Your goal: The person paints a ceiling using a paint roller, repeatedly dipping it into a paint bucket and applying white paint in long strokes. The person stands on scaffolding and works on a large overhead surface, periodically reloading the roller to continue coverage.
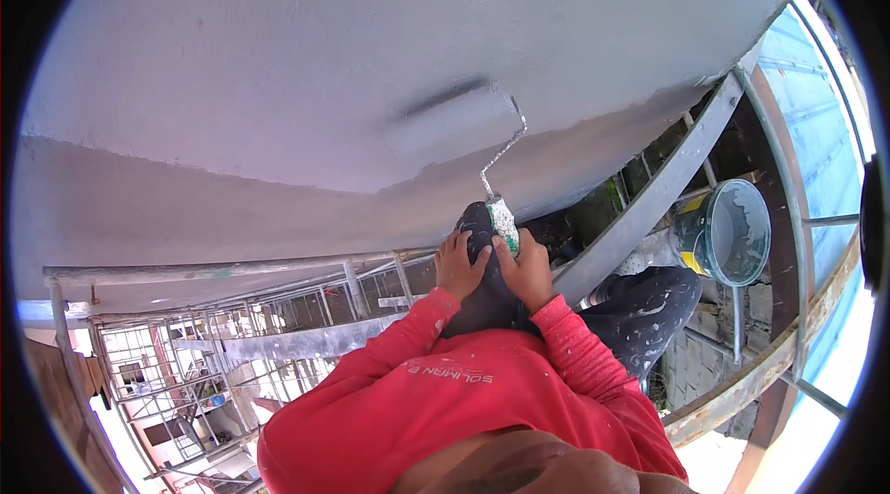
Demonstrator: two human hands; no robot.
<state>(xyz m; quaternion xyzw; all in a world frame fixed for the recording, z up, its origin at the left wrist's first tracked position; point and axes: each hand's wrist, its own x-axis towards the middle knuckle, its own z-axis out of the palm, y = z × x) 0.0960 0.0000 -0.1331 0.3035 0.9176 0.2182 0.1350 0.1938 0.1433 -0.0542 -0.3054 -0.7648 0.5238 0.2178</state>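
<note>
paint roller [451,121]: handling, hold points and hidden parts

locate at upper centre, beyond the knee [476,219], with the sleeve laid along the pale wall [278,49] and the bent wire [506,145] running back to the paint-spotted handle [502,218]. hold by the handle only: now gripped in the right hand [528,272], thumb laid along the near side. left hand [456,265] without a load, draped open over the knee.

treat as light overall, probably heavier toward the sleeve when soaked. expect a stiff wire, a soft, yielding sleeve and little risk of breakage. avoid taking hold of sleeve or wire: likely slippery or tacky with paint. allow for some twist at the wrist, given the sleeve set off to one side of the handle.

hidden: wall-facing side of the sleeve; lower end of the handle, covered by the right hand; most of the gripping fingers. hard to make out: sleeve outline against a similarly pale wall, and firmness of contact. bucket [691,234] at right, tipped toward the view by lens bend or true tilt; impossible to tell which, or how full.
</note>
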